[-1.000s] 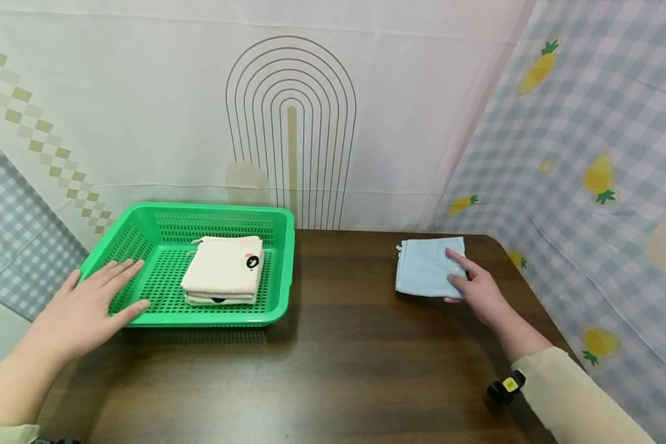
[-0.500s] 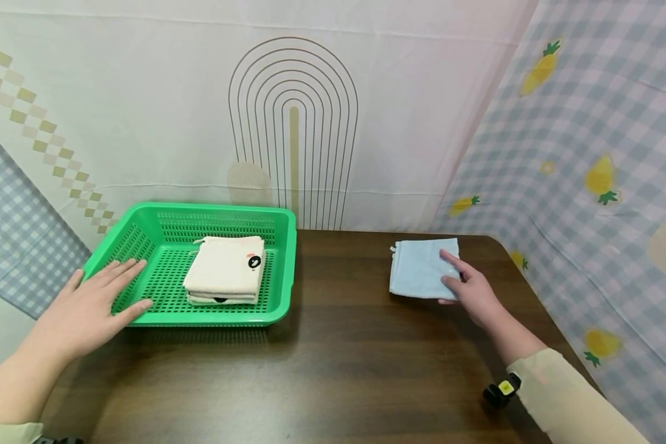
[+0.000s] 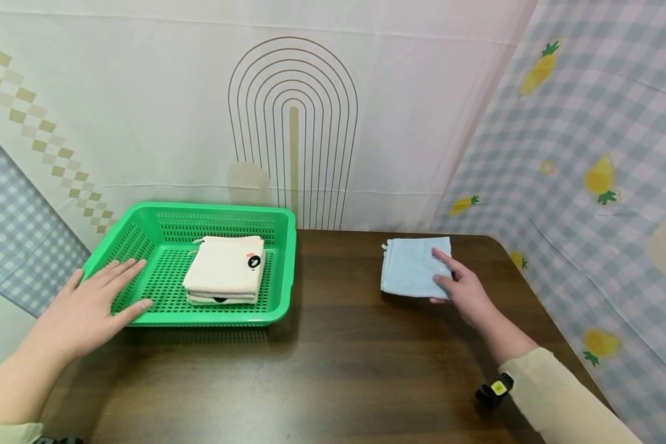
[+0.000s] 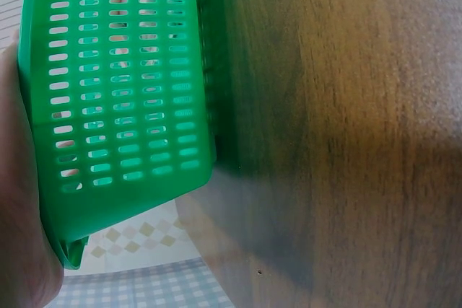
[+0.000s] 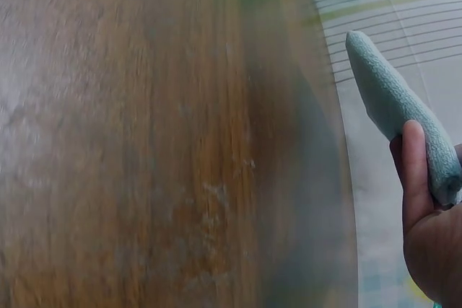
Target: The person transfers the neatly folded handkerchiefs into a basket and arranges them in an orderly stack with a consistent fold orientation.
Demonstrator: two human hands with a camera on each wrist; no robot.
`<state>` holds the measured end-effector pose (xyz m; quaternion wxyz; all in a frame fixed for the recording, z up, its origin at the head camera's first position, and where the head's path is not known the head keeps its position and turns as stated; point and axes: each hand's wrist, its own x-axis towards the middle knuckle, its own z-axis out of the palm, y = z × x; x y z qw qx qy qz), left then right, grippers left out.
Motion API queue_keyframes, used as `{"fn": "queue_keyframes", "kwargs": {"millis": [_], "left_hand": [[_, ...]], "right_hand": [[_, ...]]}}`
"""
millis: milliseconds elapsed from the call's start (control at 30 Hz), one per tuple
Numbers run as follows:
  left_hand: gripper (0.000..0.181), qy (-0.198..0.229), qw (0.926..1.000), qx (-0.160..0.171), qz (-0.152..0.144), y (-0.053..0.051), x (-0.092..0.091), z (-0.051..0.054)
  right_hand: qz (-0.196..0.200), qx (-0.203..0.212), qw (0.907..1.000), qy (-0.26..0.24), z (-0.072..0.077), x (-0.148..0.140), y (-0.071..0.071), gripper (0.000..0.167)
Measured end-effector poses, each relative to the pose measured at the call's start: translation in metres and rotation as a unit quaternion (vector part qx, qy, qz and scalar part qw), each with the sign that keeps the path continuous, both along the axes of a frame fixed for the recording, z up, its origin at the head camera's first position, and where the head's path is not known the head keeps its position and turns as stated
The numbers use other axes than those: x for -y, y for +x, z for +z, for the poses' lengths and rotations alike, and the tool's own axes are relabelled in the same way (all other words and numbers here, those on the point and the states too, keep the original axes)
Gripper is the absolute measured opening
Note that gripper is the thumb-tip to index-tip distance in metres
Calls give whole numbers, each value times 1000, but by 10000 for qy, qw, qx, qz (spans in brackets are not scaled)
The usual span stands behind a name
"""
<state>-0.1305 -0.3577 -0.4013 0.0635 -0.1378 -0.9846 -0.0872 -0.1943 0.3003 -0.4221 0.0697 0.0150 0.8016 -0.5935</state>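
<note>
A folded light-blue towel is pinched at its right edge by my right hand. In the right wrist view the towel appears edge-on, raised above the table, with a digit lying along its near face. My left hand rests with spread, straight fingers on the left front corner of a green plastic basket. Inside the basket lies a small stack of folded white towels, the top one bearing a black print. The left wrist view shows the basket's slotted side wall beside the hand.
The basket stands at the back left of a dark brown wooden table. Behind the table hangs a white printed cloth. A blue checked cloth with pineapples borders the right side.
My right hand and the blue towel have moved slightly left. The left hand stays on the basket, and the white towels have not moved.
</note>
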Motion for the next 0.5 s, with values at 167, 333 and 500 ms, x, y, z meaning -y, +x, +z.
{"fn": "queue_keyframes", "kwargs": {"millis": [167, 333, 500], "left_hand": [[83, -7, 10000, 15, 14, 1, -1, 1], [83, -12, 10000, -12, 17, 1, -1, 1], [83, -22, 10000, -51, 7, 1, 0, 0]], "right_hand": [[-28, -62, 9999, -136, 0, 7, 0, 60], [-14, -68, 9998, -159, 3, 13, 0, 60], [33, 16, 9999, -122, 8, 19, 1, 60]]}}
